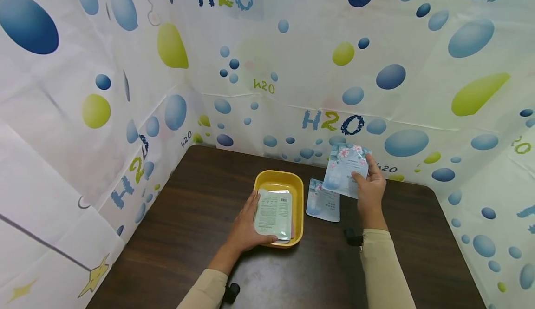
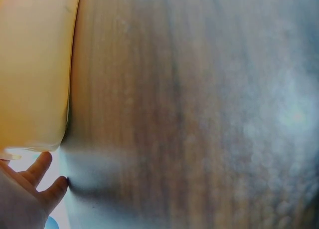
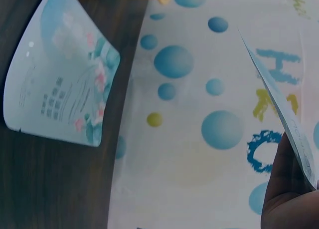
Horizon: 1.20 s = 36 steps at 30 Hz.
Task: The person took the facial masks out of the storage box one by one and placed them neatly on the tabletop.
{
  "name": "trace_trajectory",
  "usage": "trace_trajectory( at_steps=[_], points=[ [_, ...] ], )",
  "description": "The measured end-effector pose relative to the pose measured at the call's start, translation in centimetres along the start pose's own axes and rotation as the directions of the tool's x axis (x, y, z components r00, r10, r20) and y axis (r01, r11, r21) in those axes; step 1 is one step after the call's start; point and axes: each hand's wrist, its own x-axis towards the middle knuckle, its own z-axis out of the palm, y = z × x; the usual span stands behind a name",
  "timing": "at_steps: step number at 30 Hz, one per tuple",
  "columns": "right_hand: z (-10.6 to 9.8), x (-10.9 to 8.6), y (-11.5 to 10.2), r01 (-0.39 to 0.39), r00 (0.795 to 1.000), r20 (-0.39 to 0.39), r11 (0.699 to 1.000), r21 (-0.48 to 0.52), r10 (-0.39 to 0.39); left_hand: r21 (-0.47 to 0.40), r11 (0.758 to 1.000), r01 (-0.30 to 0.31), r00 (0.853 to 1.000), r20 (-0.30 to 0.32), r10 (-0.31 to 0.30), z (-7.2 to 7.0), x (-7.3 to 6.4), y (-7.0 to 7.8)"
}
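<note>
My right hand [image 1: 371,190] pinches a flat, pale blue sachet [image 1: 344,169] with pink flowers, thumb in front and fingers behind. It is raised over the back right of the table; the right wrist view shows the raised sachet [image 3: 284,107] nearly edge-on. A matching blue sachet [image 1: 323,201] lies on the table just below it. At the left side of a yellow tray [image 1: 297,197], my left hand [image 1: 246,225] rests with spread fingers along a pale green sachet [image 1: 273,213] and the thumb at its lower edge. Other sachets show from beneath the green one.
The dark wooden table [image 1: 188,234] ends at the back against a white cloth [image 1: 259,128] printed with blue and green dots and letters. More of this cloth hangs at both sides. Small black wrist cameras [image 1: 353,238] sit at both cuffs.
</note>
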Motion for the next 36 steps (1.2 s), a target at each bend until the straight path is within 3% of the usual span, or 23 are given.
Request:
trace_trajectory(
  at_steps=[22, 31, 36],
  points=[
    [-4.3, 1.0, 0.2, -0.038, 0.993, -0.114, 0.991, -0.128, 0.024, -0.006, 0.999, -0.032, 0.999, -0.025, 0.032, 0.1, -0.1, -0.2],
    [-6.0, 1.0, 1.5, -0.098, 0.989, -0.131, 0.965, -0.245, 0.068, -0.013, 1.0, -0.016, 1.0, -0.021, 0.016, 0.1, -0.1, -0.1],
    [-6.8, 0.9, 2.3, -0.124, 0.989, -0.122, 0.934, -0.336, 0.087, -0.004, 1.0, -0.002, 1.0, -0.009, 0.002, 0.1, -0.1, -0.2]
  ],
)
